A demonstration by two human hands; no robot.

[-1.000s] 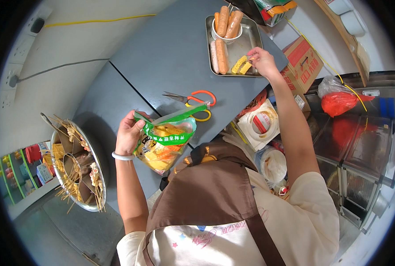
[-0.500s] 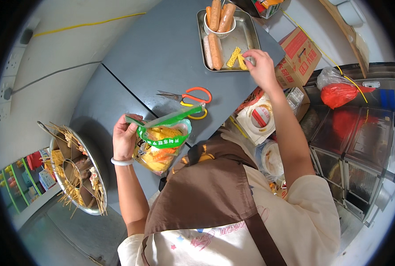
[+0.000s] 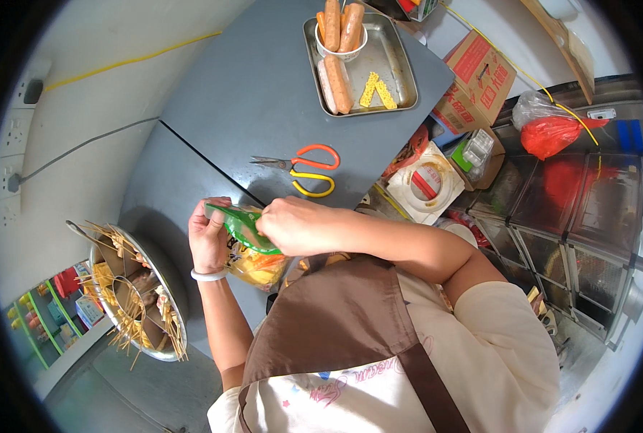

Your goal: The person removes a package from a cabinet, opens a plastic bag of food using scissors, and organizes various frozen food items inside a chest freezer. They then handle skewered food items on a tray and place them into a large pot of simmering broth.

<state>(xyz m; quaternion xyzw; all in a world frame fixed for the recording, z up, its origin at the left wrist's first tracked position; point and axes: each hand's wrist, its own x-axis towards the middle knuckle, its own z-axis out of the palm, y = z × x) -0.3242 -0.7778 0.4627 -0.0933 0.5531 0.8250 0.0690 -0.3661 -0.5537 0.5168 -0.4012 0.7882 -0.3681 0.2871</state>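
Observation:
My left hand [image 3: 210,242], with a white band at its wrist, pinches the left edge of a clear plastic bag with a green top [image 3: 253,265]. Yellow and orange food pieces fill the bag. My right hand [image 3: 296,225] is at the bag's mouth, its fingertips hidden by the green plastic. Beyond, a metal tray [image 3: 381,54] holds two bumpy yellow strips [image 3: 378,91] leaning together in a V. In it too are two sausages [image 3: 338,85] side by side and a white bowl [image 3: 359,47] of upright sausages. Scissors [image 3: 313,163] with one orange and one yellow handle lie spread between bag and tray.
At left stands a large round metal pot [image 3: 181,310] with dividers and many skewers. Cardboard boxes [image 3: 480,79] and a white ring-shaped item [image 3: 426,184] sit right of the grey table [image 3: 220,94]. Farther right are a red plastic bag [image 3: 552,137] and clear-lidded bins [image 3: 545,198].
My right hand has left the yellow strips in the tray and come back to the bag's mouth. The left hand still holds the bag. The whole view has shifted slightly.

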